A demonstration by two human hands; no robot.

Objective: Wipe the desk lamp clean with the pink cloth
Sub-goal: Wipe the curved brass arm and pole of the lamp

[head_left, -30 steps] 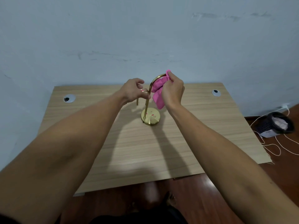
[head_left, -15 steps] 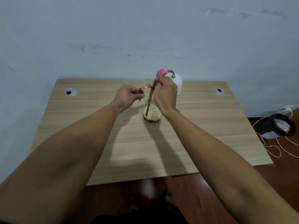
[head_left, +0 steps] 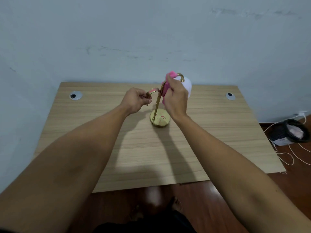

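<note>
A small gold desk lamp (head_left: 159,118) stands upright on a round base near the middle of the wooden desk (head_left: 151,148). Its thin stem curves over at the top to a white globe shade (head_left: 187,84). My right hand (head_left: 175,98) is closed on the pink cloth (head_left: 165,85) and presses it against the upper stem and the curved arm. My left hand (head_left: 136,100) pinches a short gold side hook that branches off the stem to the left. Most of the cloth is hidden behind my right hand.
Two round cable grommets (head_left: 75,95) (head_left: 230,96) sit in the desk's far corners. A pale wall stands right behind the desk. On the floor at the right is a dark basket (head_left: 292,132) with white cords trailing around it.
My right hand with the cloth slid from the top curve of the arm down toward the upper stem, uncovering the white shade. My left hand kept its hold on the side hook.
</note>
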